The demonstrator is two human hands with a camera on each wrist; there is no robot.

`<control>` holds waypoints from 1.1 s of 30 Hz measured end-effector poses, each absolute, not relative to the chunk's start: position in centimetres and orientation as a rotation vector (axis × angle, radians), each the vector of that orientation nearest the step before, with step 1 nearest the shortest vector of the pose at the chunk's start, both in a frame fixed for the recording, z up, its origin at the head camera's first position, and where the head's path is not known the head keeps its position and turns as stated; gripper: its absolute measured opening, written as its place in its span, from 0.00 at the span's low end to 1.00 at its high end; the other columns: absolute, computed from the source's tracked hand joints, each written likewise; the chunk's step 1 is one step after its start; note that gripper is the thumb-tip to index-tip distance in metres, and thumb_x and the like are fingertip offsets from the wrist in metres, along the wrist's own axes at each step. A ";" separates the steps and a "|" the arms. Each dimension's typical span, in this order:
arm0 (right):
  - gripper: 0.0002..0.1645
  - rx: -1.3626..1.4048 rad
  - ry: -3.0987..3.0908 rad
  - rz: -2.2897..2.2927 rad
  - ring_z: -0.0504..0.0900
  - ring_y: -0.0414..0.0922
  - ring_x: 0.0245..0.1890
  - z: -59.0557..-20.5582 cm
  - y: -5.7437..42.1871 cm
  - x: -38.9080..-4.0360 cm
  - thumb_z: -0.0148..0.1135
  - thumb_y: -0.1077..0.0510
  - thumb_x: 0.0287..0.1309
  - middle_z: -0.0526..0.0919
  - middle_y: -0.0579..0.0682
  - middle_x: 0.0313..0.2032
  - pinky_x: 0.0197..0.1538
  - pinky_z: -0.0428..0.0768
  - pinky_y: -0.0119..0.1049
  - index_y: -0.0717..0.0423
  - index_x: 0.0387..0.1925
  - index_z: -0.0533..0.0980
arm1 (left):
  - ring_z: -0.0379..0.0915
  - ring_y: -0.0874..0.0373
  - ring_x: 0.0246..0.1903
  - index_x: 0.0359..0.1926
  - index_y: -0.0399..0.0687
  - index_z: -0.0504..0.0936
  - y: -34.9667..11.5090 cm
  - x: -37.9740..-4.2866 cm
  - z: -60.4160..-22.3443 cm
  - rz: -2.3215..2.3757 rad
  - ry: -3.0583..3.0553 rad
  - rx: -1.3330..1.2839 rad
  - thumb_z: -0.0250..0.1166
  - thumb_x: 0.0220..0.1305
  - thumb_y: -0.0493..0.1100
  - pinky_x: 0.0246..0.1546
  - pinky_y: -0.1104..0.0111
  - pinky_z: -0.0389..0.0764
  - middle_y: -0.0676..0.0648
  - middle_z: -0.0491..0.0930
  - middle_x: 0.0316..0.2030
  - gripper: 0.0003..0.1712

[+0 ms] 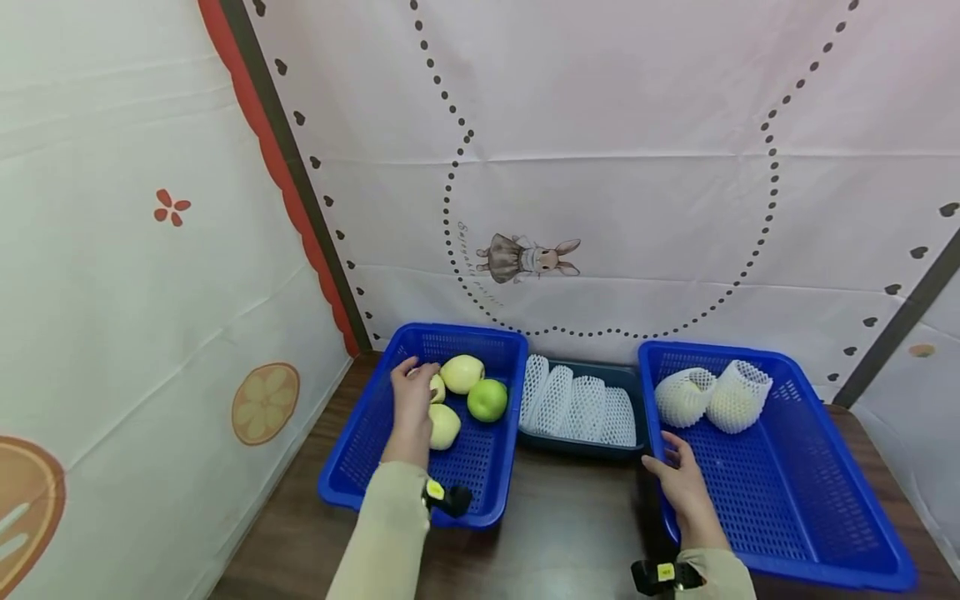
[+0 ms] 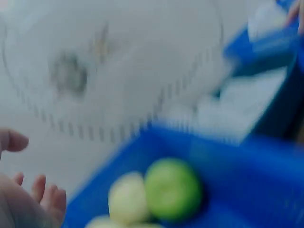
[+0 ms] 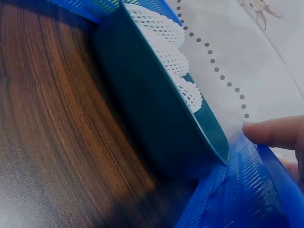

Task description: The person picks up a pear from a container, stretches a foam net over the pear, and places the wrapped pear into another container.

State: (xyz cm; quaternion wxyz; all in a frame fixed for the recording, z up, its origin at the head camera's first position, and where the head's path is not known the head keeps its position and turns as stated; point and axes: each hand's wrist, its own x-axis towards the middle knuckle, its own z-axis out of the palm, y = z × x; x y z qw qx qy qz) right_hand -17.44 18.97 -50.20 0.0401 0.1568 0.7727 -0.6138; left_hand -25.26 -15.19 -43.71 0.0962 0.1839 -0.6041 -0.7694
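My left hand (image 1: 410, 408) is over the left blue basket (image 1: 341, 467), beside several pale yellow-green fruits (image 1: 462, 374). A bright green apple (image 1: 487, 400) lies to their right. In the left wrist view the thumb and fingers (image 2: 51, 195) are spread apart, with nothing between them. At the near left rim of the right blue basket (image 1: 832, 500) is my right hand (image 1: 686, 487); its thumb (image 3: 268, 132) reaches out over the rim. Inside that basket, two pale fruits in white foam nets (image 1: 738, 398) sit at the far left.
Between the baskets stands a dark teal tray (image 1: 592, 451) with several white foam nets (image 1: 588, 408) in a row. Everything rests on a brown wood-grain table (image 1: 570, 517). A printed white cloth (image 1: 637, 208) hangs behind, and another covers the left side.
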 end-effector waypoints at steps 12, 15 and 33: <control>0.37 0.476 2.355 -1.906 0.53 0.66 0.60 -50.7 18.8 -17.6 0.50 0.62 0.62 0.50 0.73 0.63 0.59 0.55 0.59 0.63 0.67 0.47 | 0.55 0.37 0.58 0.68 0.27 0.34 -18.5 -26.0 -49.9 -2.159 -2.153 1.181 0.61 0.59 0.47 0.57 0.52 0.62 0.28 0.44 0.65 0.53; 0.36 0.476 2.366 -1.902 0.54 0.66 0.60 -50.8 18.8 -17.6 0.49 0.62 0.62 0.50 0.73 0.63 0.59 0.55 0.60 0.63 0.67 0.46 | 0.58 0.40 0.53 0.68 0.28 0.43 -18.1 -26.0 -50.3 -2.205 -2.115 1.168 0.62 0.60 0.44 0.53 0.53 0.67 0.29 0.52 0.63 0.48; 0.36 0.462 2.400 -1.897 0.55 0.66 0.60 -50.6 18.8 -17.6 0.49 0.63 0.61 0.51 0.73 0.62 0.59 0.56 0.60 0.64 0.67 0.47 | 0.67 0.47 0.40 0.67 0.42 0.52 -18.3 -26.4 -48.2 -2.088 -2.399 0.762 0.65 0.54 0.44 0.34 0.60 0.75 0.34 0.62 0.53 0.44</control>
